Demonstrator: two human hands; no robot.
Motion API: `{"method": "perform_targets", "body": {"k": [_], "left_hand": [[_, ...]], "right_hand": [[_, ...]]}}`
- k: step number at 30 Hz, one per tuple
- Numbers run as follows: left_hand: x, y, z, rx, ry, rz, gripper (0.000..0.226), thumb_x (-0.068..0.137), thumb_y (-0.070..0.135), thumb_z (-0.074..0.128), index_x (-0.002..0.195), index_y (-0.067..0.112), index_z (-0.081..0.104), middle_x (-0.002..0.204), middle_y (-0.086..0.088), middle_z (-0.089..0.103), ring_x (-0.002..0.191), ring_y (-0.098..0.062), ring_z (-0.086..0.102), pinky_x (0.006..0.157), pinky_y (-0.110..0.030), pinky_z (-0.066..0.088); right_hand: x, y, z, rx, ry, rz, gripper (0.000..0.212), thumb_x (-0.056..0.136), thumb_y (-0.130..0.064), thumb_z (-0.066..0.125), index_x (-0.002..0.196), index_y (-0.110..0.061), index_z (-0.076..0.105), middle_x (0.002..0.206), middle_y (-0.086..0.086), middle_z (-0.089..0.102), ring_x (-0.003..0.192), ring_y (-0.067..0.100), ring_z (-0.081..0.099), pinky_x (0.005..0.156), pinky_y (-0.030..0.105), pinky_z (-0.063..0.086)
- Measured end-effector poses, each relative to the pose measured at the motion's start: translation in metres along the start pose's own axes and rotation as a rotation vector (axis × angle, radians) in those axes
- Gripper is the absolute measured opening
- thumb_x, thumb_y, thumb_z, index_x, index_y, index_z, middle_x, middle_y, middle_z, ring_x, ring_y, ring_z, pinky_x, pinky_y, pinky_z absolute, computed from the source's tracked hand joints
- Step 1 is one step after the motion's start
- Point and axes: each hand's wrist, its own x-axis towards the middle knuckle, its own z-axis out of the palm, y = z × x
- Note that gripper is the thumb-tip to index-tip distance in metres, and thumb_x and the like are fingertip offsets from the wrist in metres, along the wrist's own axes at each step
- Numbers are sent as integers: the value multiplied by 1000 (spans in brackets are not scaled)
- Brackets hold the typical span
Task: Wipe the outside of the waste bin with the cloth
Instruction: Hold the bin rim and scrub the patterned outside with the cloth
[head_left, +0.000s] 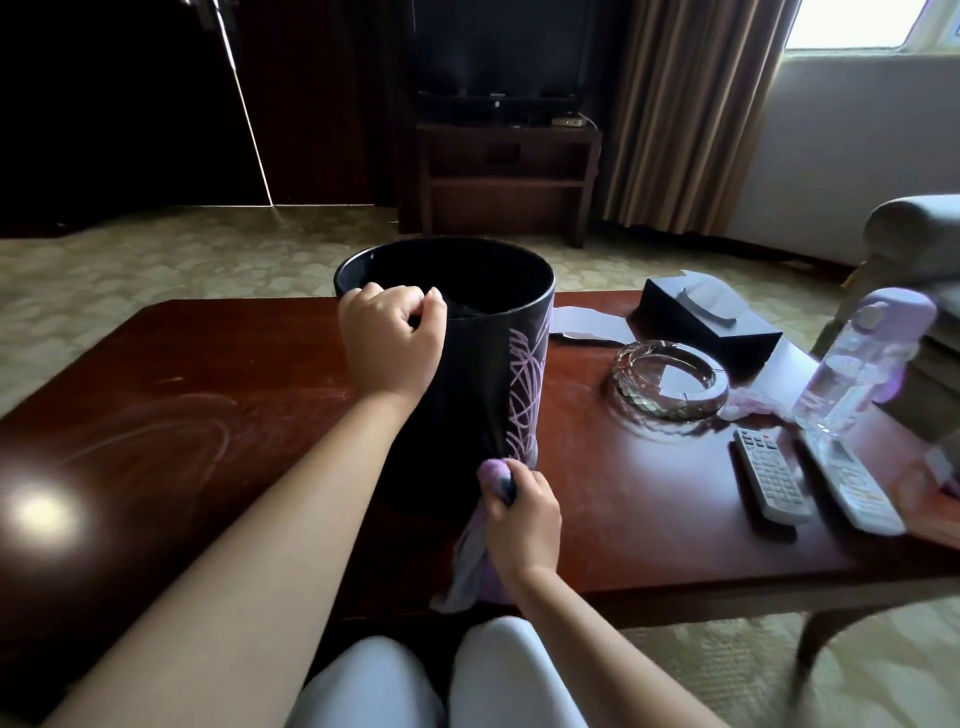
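Knees (441, 680) in pale trousers sit closest, just under my arms. Fingers of my right hand (522, 525) are curled tight around a bunched lilac cloth (480, 545), pressing its top against the lower side of the waste bin (478, 374); the rest of the cloth hangs down to the table edge. Higher up, my left hand (389, 343) hooks its fingers over the near rim. That black bin, marked with purple scribbles, stands upright on the dark wooden table (208, 415). Off to the right lie a glass ashtray (670, 379), two remotes (769, 478), a clear bottle (857, 364) and a tissue box (706, 317).
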Motion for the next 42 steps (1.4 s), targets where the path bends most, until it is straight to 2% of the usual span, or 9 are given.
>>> {"method": "perform_targets", "body": {"k": [6,8,11,15,19,25,28,32,42], "left_hand": [[-2,0,1,11,17,7,42,81,25,47,49,21,20,44,7,25,49,-19,31,61,-38,36],[-2,1,1,9,11,6,40,80,25,47,49,20,23,44,6,26,50,-19,31,60,-37,34],[-1,1,1,-2,9,6,38,78,24,46,49,20,22,44,7,24,50,-19,30,60,-35,32],[-1,3,1,-4,25,12,37,77,23,45,49,20,22,45,10,19,50,-18,29,59,-33,29],[-2,1,2,-15,29,26,36,75,20,45,49,19,21,45,14,14,48,-18,27,59,-32,30],[-1,3,2,-16,19,2,35,73,20,44,48,21,18,43,12,15,48,-20,27,60,-37,34],[-1,1,0,-13,9,-10,33,72,22,43,47,18,22,43,10,17,48,-20,28,61,-37,34],[-1,4,0,25,33,-4,32,71,22,44,46,17,25,43,9,19,48,-19,29,59,-35,32],[0,4,-7,40,50,8,32,68,21,46,43,16,26,42,8,19,44,-18,28,56,-31,28]], "right_hand": [[16,-31,-9,145,228,-195,31,79,-5,65,110,-7,67,105,5,65,95,9,52,80,-5,27],[16,-25,-5,145,214,-173,31,82,-10,63,112,-8,66,106,6,64,94,10,54,78,-1,30],[4,7,3,20,32,42,26,88,-19,61,113,-16,65,103,8,62,95,23,59,71,17,31],[5,24,2,-108,-139,188,16,90,-25,56,99,-15,65,88,4,53,90,27,57,67,22,27],[3,27,1,-88,-126,112,22,87,-20,60,108,-20,65,95,4,55,88,24,57,70,24,34],[12,38,-4,-177,-191,32,14,87,-26,60,98,-20,65,84,-5,47,83,22,57,66,28,39],[11,37,3,-147,-115,170,23,88,-31,58,110,-29,65,94,-2,54,90,20,58,67,24,33],[19,35,8,-85,-62,318,28,87,-31,57,115,-35,64,109,-3,62,98,18,59,72,23,36],[40,36,5,-57,-11,328,28,89,-28,56,115,-36,62,112,-3,55,99,20,58,76,23,36]]}}
